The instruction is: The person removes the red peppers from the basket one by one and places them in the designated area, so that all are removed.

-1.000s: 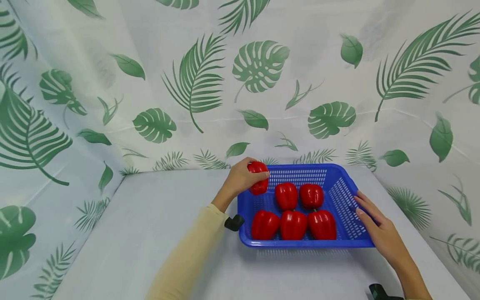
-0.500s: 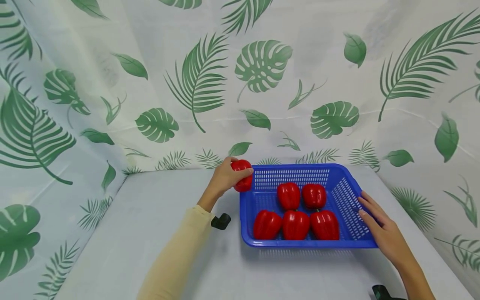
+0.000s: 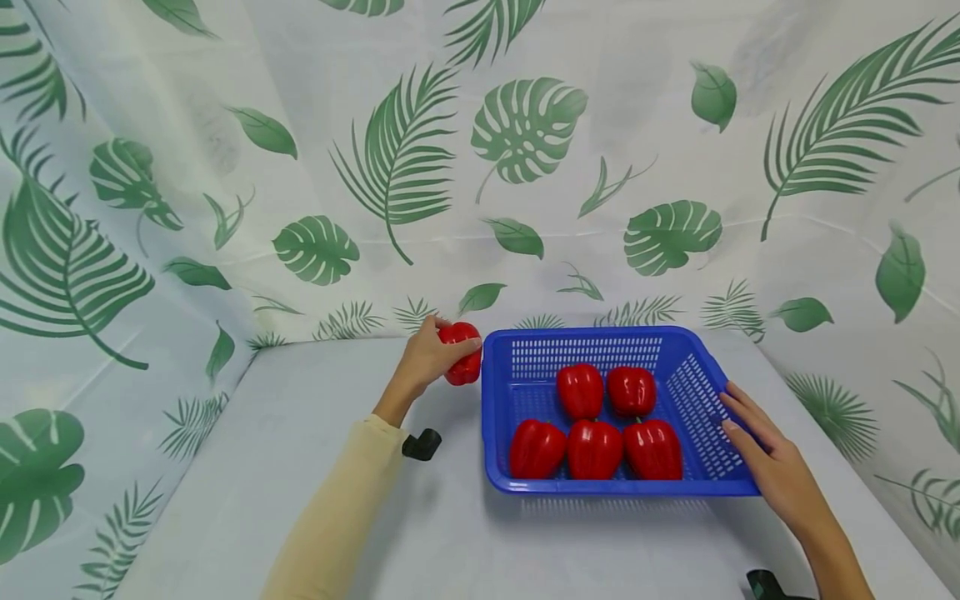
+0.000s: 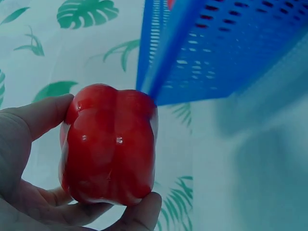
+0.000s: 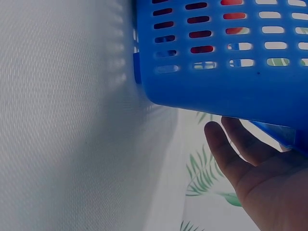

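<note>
A red pepper had moved left, just beside the blue basket, pinched by the left hand; the right hand, fingers loosely spread, touched the basket

The left hand carried its pepper from over the left end of the basket to just outside it.
</note>
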A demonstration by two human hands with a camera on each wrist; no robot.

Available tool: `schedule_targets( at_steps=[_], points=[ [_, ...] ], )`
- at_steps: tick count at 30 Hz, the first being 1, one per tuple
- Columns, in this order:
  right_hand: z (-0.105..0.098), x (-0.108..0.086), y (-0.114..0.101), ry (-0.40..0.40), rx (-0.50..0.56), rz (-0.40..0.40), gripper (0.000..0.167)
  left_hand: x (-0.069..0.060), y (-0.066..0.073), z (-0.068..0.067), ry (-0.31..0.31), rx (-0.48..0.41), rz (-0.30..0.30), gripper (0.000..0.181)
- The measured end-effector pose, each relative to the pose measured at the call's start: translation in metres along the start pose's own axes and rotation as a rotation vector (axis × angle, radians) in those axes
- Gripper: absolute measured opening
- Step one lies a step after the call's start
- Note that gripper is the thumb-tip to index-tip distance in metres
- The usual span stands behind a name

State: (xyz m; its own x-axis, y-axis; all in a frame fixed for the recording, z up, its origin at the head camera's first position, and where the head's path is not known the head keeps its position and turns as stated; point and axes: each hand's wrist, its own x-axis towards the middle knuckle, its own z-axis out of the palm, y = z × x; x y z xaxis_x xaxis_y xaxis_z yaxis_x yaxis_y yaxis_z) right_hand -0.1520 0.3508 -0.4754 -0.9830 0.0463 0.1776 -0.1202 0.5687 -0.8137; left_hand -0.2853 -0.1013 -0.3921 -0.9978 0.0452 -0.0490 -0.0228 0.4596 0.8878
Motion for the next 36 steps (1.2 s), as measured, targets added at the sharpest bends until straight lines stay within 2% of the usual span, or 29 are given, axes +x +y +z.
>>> schedule_targets(
  at_steps=[19,36],
  points=[
    [0.003,-0.003,-0.001,0.016,0.007,0.028,0.061,0.005,-0.055,0.006,-0.002,0.027,-0.106,0.062],
    [0.002,-0.004,-0.001,0.022,0.016,0.026,0.061,0.014,-0.079,0.024,0.017,0.038,-0.161,0.068]
  ],
)
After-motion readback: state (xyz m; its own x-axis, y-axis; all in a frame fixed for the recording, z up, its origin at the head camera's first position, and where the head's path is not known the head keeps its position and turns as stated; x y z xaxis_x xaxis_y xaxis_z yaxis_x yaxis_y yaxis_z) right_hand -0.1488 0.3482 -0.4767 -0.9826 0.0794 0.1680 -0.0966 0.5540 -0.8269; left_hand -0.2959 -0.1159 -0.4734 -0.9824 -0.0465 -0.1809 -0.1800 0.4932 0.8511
